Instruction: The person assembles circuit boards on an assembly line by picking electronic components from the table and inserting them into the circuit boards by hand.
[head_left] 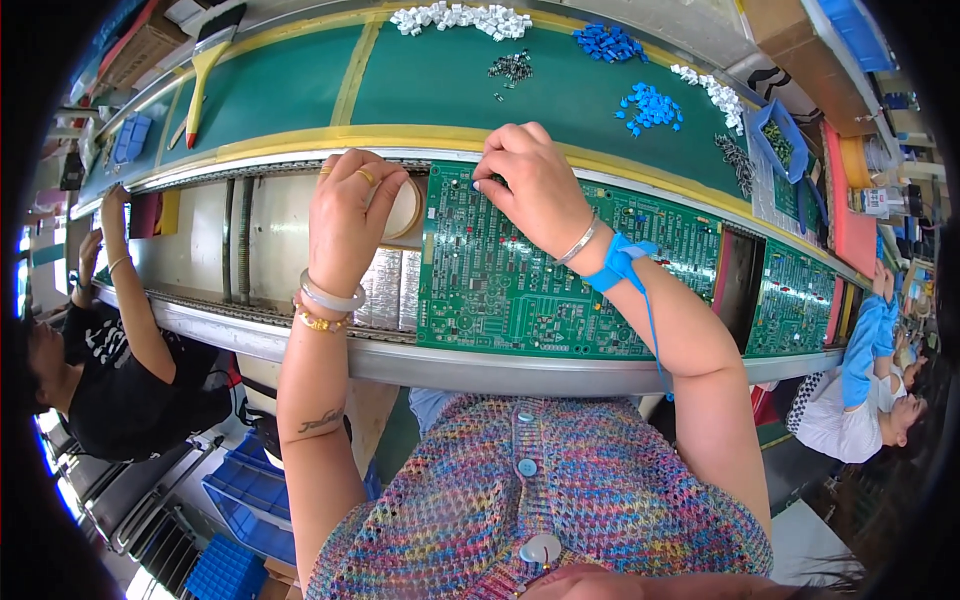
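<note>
A large green circuit board (500, 290) lies across the conveyor rails in front of me, with many small parts on it. My right hand (535, 190) is over its far left corner, thumb and fingers pinched close to the surface. A small bluish spot shows at those fingertips, too small to name. My left hand (350, 205) is at the far rail, left of the board, with its fingers curled and their tips hidden. Whatever it may hold cannot be made out. A blue wrist strap (622, 262) with a cord is on my right wrist.
On the green bench beyond the rail lie piles of white connectors (460, 18), blue disc parts (650, 108), blue connectors (608, 43) and small black parts (512, 67). A brush (203, 80) lies at left. Another circuit board (795, 300) sits at right. People work on both sides.
</note>
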